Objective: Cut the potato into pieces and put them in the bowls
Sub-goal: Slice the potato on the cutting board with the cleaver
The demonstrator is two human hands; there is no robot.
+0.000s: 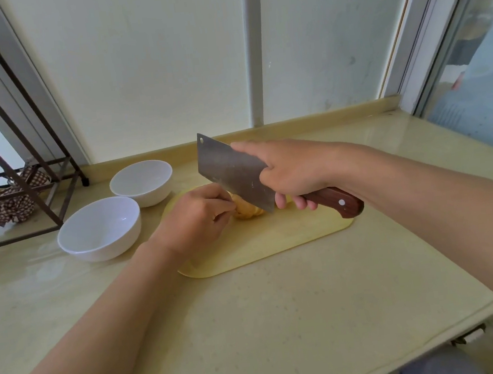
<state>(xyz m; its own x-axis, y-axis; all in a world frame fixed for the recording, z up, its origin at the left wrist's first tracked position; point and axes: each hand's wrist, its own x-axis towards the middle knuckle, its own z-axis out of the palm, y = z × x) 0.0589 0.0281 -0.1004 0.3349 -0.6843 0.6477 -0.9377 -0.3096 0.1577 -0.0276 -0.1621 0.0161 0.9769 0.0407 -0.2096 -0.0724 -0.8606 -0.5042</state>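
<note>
On the beige counter (283,305) a yellow cutting board (275,239) carries the potato (246,210), which the left hand (193,220) holds with curled fingers while the right hand (295,169) grips the cleaver (234,172), beside two white bowls (99,231).

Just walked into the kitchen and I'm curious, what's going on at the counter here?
A person is cutting a potato on a yellow cutting board. The right hand grips a cleaver by its wooden handle, with the blade tilted over the potato. The left hand holds the potato with curled fingers. The nearer bowl and the farther bowl, both white, stand left of the board and look empty.
</note>
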